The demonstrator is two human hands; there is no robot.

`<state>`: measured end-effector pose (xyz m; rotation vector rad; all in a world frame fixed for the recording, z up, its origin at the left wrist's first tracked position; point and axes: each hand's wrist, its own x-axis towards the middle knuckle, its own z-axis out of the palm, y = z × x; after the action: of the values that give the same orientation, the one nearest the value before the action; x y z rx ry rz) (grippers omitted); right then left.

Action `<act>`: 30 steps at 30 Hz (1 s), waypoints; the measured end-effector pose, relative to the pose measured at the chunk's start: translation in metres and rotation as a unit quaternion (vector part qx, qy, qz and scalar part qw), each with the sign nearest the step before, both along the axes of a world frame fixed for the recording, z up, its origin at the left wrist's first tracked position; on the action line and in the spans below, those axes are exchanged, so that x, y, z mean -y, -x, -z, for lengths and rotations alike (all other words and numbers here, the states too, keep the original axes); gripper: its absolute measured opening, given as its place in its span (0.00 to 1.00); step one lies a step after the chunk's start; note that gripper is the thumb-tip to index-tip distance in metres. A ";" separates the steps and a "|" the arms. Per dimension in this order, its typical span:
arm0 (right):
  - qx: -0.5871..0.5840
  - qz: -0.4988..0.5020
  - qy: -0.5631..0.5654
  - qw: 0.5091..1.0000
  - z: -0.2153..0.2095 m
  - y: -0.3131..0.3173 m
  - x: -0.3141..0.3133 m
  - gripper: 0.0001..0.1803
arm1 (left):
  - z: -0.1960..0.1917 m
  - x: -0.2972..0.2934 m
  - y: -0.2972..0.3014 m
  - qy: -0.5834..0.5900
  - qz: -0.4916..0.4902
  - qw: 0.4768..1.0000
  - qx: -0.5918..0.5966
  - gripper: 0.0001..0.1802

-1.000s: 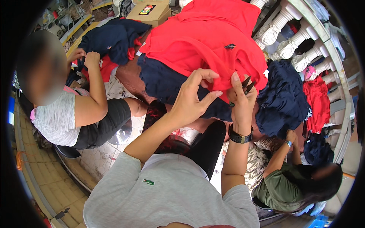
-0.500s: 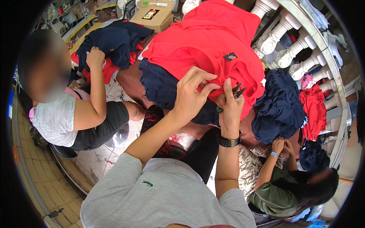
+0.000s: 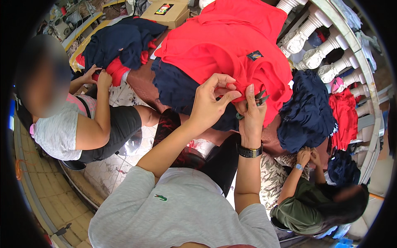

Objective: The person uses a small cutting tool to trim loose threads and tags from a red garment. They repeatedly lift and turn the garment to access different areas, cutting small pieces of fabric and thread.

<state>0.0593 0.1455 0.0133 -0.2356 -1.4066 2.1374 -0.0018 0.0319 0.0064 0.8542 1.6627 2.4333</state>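
A red garment (image 3: 211, 39) with a small dark label (image 3: 255, 55) near its neckline lies spread in front of me. My left hand (image 3: 213, 97) is closed in a pinch on a fold of it. Close beside, my right hand (image 3: 252, 118) has a pair of thread snips (image 3: 261, 97) in its grip, the dark blades pointing up and to the right past the fingers. The right thumb is raised against the red cloth. Under the red garment shows gathered navy fabric (image 3: 173, 89); the snips' handle is mostly hidden in my palm.
A co-worker at left handles navy garments (image 3: 120, 41) and red cloth (image 3: 115, 71). Another, at lower right, has both hands at a navy pile (image 3: 306, 111). White balusters (image 3: 310, 31) bound the far right side. A cardboard box (image 3: 167, 14) stands at the back.
The left co-worker's hand has come down to the red cloth, and a second hand shows. My hands keep nearly the same pinch and grip; the view has shifted slightly.
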 end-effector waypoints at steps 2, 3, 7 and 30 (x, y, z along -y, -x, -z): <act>0.000 0.010 0.001 1.000 -0.001 -0.001 0.003 0.24 | 0.002 -0.001 0.002 0.030 -0.011 0.999 -0.017 0.04; 0.000 0.014 0.001 1.000 -0.001 -0.001 0.003 0.24 | 0.006 -0.002 0.006 0.043 -0.010 0.999 -0.018 0.04; 0.023 0.035 -0.035 0.999 0.000 -0.008 -0.002 0.15 | 0.008 -0.007 0.006 -0.036 0.043 0.998 0.031 0.03; 0.147 -0.056 -0.141 0.977 -0.006 -0.026 0.006 0.25 | 0.009 0.001 0.002 0.076 -0.038 0.976 -0.200 0.03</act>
<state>0.0852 0.1393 0.0189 -0.3823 -1.9138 2.0183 -0.0035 0.0305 -0.0026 1.3493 2.0124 2.2486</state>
